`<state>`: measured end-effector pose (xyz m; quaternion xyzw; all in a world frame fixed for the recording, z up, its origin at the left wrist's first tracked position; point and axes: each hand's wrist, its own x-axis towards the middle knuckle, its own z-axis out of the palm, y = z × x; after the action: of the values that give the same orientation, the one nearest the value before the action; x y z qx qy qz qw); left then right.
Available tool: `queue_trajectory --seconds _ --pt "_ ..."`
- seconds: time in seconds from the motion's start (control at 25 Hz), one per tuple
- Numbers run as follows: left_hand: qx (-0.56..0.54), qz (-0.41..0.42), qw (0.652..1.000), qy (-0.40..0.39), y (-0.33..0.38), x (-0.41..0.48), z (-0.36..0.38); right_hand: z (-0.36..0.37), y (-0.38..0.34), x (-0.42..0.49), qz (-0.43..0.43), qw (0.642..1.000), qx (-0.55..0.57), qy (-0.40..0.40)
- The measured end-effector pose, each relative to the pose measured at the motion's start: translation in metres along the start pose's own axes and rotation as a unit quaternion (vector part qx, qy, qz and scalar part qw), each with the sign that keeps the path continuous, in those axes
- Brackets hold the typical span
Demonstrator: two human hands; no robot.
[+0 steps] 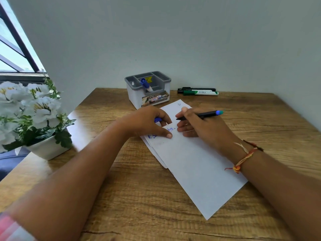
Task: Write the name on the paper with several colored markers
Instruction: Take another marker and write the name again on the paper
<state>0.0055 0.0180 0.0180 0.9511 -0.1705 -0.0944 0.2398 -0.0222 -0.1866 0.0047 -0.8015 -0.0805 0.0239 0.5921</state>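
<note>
1. R hand: fingers curled round black-barrelled marker, thumb on top. Tip pointing L over paper, contact w/ sheet not clear. Blue end pointing R.
2. L hand: fingers curled over small blue piece (cap, prob.; mostly hidden). Thumb tip pressed flat on paper.
3. Paper: white sheet, lying at a slant mid-table, under both hands. Edges of more sheets showing along its L side.
4. Blue writing near sheet's far end, between the hands, partly covered by L hand. Not legible.
5. R wrist: red/yellow thread band. Forearm crossing paper's R edge.
6. Behind paper, near wall: grey organiser box w/ blue-capped marker standing tilted in a front compartment.
7. R of box, by wall: green marker & black marker lying side by side, close together, well apart from paper.
8. Table: wood grain. On its L edge, white pot w/ white flowers; window behind.
</note>
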Motion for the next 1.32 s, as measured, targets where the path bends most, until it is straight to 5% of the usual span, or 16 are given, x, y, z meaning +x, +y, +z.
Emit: queue_trajectory --seconds 0.4,0.68,1.32 --pt "-0.001 0.021 1.0 -0.007 -0.005 0.003 0.001 0.002 0.007 0.007 0.023 0.999 -0.023 0.001" --pt "-0.002 0.018 1.0 -0.005 -0.004 0.001 0.0 0.004 0.006 0.008 0.065 0.996 0.06 0.026" --pt "-0.056 -0.013 0.996 0.063 -0.003 0.006 0.01 0.003 0.01 0.01 0.028 0.999 -0.02 0.002"
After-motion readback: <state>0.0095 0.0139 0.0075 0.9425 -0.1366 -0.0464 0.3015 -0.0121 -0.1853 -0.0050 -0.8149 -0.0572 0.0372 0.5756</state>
